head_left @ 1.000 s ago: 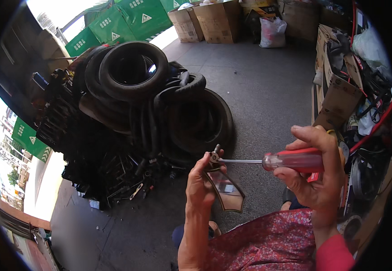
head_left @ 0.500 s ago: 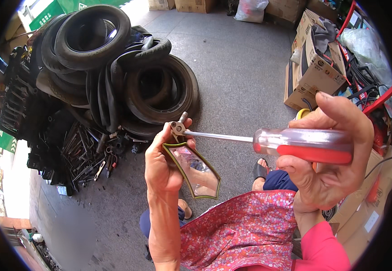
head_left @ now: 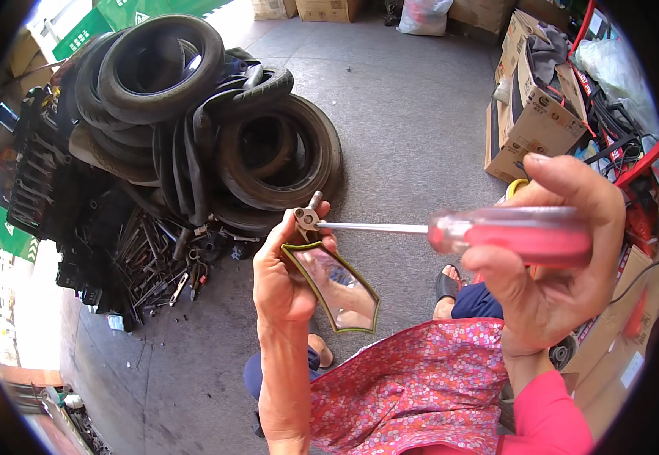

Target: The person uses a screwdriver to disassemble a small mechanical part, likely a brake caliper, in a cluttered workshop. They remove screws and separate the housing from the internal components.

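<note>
Blurring only now, the screwdriver handle (head_left: pixel 523 233) grasped by the right hand (head_left: pixel 561 296), shaft (head_left: pixel 375 227) toward nine o'clock, suggests turning underway; fingers of the left hand (head_left: pixel 284 284) pinch the mirror bracket (head_left: pixel 307 219).

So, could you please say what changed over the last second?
The head view has tipped downward and rightward, so the pile of tyres sits higher and farther left in the picture. Nothing was taken up or released: the left hand still holds the mirror, the right hand the screwdriver, still at the mirror's bracket.
</note>
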`<state>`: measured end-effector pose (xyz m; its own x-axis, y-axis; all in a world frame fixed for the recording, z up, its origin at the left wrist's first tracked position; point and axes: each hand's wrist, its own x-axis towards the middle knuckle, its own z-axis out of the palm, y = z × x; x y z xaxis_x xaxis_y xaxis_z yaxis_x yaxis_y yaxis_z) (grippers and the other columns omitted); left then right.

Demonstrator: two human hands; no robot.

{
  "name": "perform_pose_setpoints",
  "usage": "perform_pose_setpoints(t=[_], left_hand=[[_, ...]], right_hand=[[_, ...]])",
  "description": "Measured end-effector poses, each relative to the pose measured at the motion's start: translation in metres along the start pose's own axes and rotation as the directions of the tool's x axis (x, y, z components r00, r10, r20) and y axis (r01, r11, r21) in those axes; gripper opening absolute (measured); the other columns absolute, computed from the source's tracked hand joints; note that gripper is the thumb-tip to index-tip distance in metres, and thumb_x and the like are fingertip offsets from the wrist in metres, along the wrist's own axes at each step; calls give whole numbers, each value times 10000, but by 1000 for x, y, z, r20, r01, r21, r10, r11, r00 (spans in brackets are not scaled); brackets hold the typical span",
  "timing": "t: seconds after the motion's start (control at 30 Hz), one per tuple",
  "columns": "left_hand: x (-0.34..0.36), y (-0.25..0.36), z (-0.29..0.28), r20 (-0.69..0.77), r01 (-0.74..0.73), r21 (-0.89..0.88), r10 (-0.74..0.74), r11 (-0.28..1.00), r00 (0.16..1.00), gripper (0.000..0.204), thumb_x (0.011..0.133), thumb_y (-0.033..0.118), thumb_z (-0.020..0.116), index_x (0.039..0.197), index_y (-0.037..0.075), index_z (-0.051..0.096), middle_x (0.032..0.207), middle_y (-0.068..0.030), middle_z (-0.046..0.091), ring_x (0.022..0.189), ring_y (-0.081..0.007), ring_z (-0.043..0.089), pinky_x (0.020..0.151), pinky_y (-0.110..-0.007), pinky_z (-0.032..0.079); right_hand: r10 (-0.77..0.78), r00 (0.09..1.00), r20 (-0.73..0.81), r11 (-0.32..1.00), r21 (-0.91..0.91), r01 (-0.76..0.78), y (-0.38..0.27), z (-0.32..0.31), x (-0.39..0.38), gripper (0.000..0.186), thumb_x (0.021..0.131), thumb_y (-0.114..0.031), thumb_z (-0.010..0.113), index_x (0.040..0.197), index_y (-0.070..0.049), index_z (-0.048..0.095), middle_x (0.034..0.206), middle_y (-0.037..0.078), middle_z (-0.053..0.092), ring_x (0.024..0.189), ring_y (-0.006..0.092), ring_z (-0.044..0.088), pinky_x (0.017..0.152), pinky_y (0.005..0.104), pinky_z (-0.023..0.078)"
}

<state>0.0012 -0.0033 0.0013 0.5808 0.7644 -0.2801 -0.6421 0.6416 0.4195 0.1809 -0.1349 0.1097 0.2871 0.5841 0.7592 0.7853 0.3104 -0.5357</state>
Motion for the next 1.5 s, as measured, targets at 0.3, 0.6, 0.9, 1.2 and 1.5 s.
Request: perform_pose_setpoints(t=[0.3,0.6,0.9,1.2,1.5], left_hand=[[2,0,-3,-1,17,-30,-17,999,1000,371,956,246,472,1174,-45,547,1093,-160,624,754,-215,572,701,-315,507],[0,1,-1,1,26,-9,-26,1000,1000,376,959,254,465,1172,-45,548,1076,-160,631,746,-216,580,682,-304,509],[-2,0,4,1,-13,12,13,1000,1000,374,961,248,463,1177,-47,541,1061,-158,632,738,-217,585,687,-311,511],[0,1,0,-1,5,-35,-5,999,1000,374,960,242,466,1175,-55,539,1078,-167,623,743,-219,585,687,-316,513],[-1,2,0,2,3,-39,-3,999,1000,361,958,234,470,1166,-52,542,1067,-173,628,746,-224,586,694,-321,517]], right_hand=[[-18,1000,11,1000,-11,18,2,0,5,669,642,-359,851,1110,8,544,967,44,538,688,88,540,659,207,438],[103,994,-42,991,-82,-106,-7,1,1,744,614,-391,858,1154,2,528,911,18,529,722,75,519,629,186,410],[122,992,-30,991,-45,-123,-8,1,4,692,673,-365,834,1159,10,514,941,57,548,708,94,545,638,200,428],[73,997,40,997,30,-74,0,-2,6,747,623,-365,859,1172,10,516,940,55,542,739,109,556,678,206,447],[276,961,-31,961,-14,-276,-13,3,7,725,643,-345,847,1169,32,519,974,48,551,703,78,532,643,184,414]])
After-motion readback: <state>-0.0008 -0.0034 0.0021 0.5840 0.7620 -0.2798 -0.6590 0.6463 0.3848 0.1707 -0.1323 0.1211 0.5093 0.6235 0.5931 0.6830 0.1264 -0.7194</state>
